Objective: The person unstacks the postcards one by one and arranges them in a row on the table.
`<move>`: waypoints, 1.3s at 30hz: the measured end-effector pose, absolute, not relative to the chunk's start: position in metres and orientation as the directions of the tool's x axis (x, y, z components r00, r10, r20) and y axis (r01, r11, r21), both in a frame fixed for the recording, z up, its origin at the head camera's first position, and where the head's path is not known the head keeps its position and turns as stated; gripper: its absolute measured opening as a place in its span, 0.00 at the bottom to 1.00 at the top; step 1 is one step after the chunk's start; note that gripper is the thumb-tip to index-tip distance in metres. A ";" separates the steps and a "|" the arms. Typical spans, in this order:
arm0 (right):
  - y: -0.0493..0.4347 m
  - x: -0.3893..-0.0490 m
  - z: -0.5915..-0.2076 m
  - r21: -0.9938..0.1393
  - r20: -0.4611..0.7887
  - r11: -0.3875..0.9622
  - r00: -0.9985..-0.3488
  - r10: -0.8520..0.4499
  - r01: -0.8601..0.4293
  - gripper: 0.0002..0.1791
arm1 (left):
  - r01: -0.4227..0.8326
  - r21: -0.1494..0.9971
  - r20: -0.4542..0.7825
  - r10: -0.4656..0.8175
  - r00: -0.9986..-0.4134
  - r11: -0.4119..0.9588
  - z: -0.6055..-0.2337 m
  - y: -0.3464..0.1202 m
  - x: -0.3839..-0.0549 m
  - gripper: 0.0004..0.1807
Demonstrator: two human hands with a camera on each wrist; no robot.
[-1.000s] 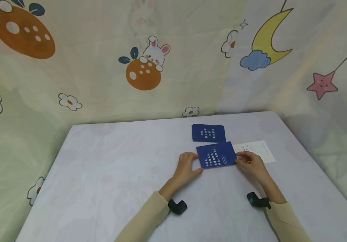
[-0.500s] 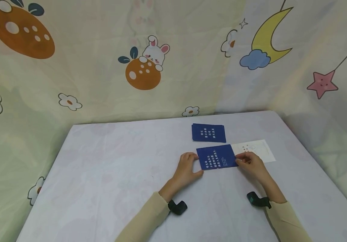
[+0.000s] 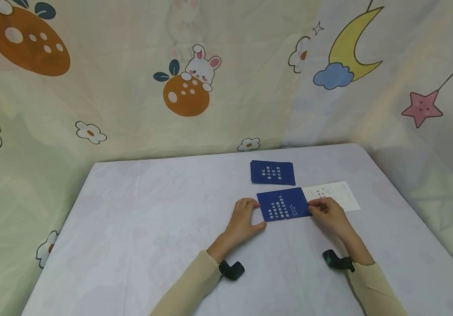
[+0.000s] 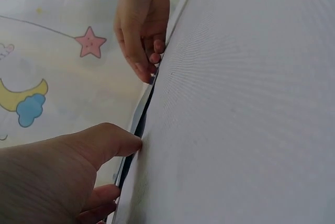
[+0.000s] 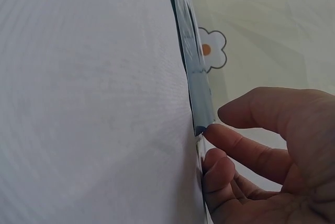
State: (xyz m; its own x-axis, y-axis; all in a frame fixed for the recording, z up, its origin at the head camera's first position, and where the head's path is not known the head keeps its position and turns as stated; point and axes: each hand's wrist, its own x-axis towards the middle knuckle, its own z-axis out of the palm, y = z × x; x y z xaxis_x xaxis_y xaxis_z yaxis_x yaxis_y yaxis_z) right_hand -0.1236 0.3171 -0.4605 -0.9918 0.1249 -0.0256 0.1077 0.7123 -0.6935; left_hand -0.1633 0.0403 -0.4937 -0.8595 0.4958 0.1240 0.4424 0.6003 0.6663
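Note:
A dark blue card with white print (image 3: pixel 284 204) lies low over the pale table (image 3: pixel 151 210), held by both hands. My left hand (image 3: pixel 255 213) pinches its left edge, thumb at the near corner. My right hand (image 3: pixel 313 209) pinches its right edge. The left wrist view shows my left hand (image 4: pixel 121 167) at the card's dark edge (image 4: pixel 146 106), with the right hand (image 4: pixel 141 51) beyond. In the right wrist view my right hand (image 5: pixel 214 123) has its fingertips on the card's thin edge (image 5: pixel 191 67).
A stack of similar blue cards (image 3: pixel 272 172) lies just behind the held card. A white envelope-like sheet (image 3: pixel 338 195) lies flat to the right, partly under my right hand. A cartoon-printed cloth (image 3: pixel 187 83) hangs round the table's far and side edges.
The blue card has shifted slightly to the right and settled a little flatter. Both hands keep their hold and have barely moved.

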 end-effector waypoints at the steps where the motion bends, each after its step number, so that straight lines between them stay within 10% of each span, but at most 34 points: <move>1: 0.317 -0.123 -0.460 -0.693 -0.023 0.713 -0.992 0.124 0.105 0.14 | 0.443 0.668 0.125 0.496 -0.859 0.598 -0.494 0.040 -0.164 0.27; 39: 0.316 -0.122 -0.458 -0.696 0.017 0.710 -0.986 0.169 0.110 0.14 | 0.385 0.762 0.128 0.462 -0.878 0.520 -0.491 0.038 -0.164 0.20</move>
